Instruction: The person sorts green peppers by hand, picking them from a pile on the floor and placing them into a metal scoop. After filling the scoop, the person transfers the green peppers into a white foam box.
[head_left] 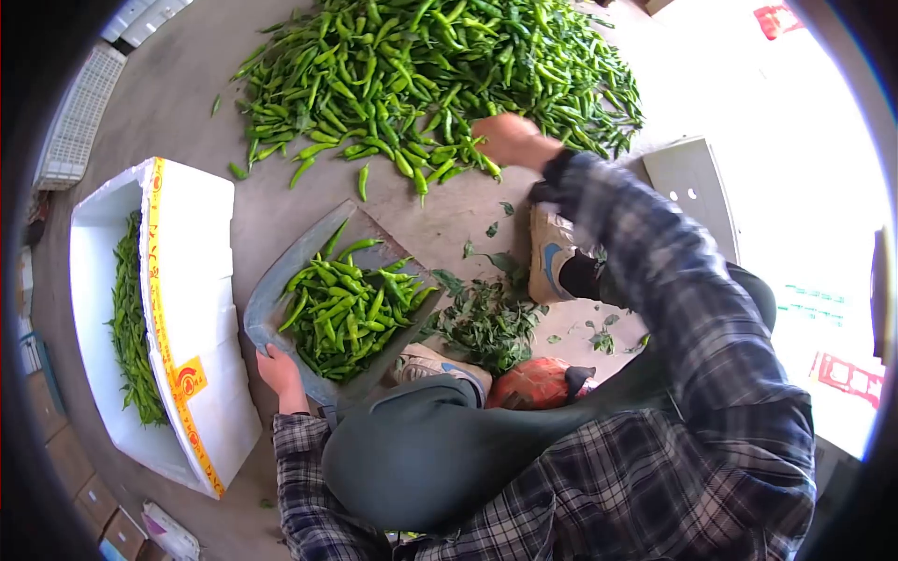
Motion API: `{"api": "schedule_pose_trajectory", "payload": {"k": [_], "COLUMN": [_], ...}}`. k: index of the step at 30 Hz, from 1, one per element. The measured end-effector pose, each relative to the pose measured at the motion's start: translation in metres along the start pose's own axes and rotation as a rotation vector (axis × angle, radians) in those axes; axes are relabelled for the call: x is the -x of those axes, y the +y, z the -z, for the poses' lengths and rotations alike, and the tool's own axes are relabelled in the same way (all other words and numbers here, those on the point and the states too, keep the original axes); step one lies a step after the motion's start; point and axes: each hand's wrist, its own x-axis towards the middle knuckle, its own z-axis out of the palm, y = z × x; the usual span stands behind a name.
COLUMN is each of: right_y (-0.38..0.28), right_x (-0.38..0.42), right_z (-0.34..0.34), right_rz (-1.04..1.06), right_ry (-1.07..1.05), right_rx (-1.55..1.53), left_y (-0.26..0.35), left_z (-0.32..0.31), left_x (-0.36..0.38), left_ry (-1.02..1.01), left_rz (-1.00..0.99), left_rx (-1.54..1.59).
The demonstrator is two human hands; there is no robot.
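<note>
My left hand (280, 370) grips the left rim of a grey dustpan-like scoop (268, 297), with its fingers closed over the edge. Long green chili peppers (341, 313) are heaped inside the scoop, which rests on the floor in front of my knee. At the front edge of a large pile of green chili peppers (421, 75) is my right hand (514, 142). It is blurred and its fingers are mostly hidden, so I cannot make out whether it holds a pepper.
Left of the scoop, a white foam box (210, 280) with yellow-orange tape lies tilted, with green peppers in it. Torn leaves (486, 327) lie between my shoes. A red bundle (533, 383) is below me. A whitish box (687, 187) stands right; crates (79, 117) stand far left.
</note>
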Motion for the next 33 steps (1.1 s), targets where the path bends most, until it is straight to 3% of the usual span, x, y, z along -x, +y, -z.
{"api": "schedule_pose_trajectory", "payload": {"k": [2,6,11,18,22,24,26,28,31,32,33], "right_y": [-0.035,-0.079,-0.11,-0.106,-0.093,-0.085,-0.076,-0.077,-0.104,-0.122,-0.138], "right_x": [-0.037,-0.068,-0.058,-0.054,-0.065,-0.061,-0.057,-0.048,-0.028,-0.015,-0.006], "right_z": [-0.043,-0.089,-0.107,-0.122,-0.127,-0.126,-0.119,-0.112,-0.098,-0.089,-0.095], "right_rz": [-0.15,-0.327,-0.286,-0.202,-0.332,-0.334,-0.373,-0.344,-0.124,-0.091,0.043], "right_ry": [-0.01,0.11,0.22,0.231,0.125,0.169,0.088,0.113,0.145,0.009,0.017], "right_rx": [-0.134,-0.118,-0.051,-0.072,-0.149,-0.16,-0.313,-0.357,-0.56,-0.761,-0.781], "left_y": [0.007,0.011,0.015,0.009,0.007,0.008,0.01,0.011,0.012,0.013,0.011], "left_z": [0.003,0.002,0.004,0.002,0.001,0.001,0.002,0.002,0.003,0.002,0.002], "left_x": [0.003,0.004,0.005,0.005,0.005,0.005,0.006,0.006,0.006,0.005,0.005], "left_ry": [0.003,0.035,0.024,-0.002,0.031,0.039,0.043,0.032,0.022,0.027,0.022], "left_rz": [0.003,0.035,0.039,0.044,0.036,0.048,0.03,0.042,0.042,0.033,0.03], "left_rx": [-0.033,-0.079,-0.013,-0.002,-0.032,-0.024,0.001,0.001,0.0,0.004,0.005]}}
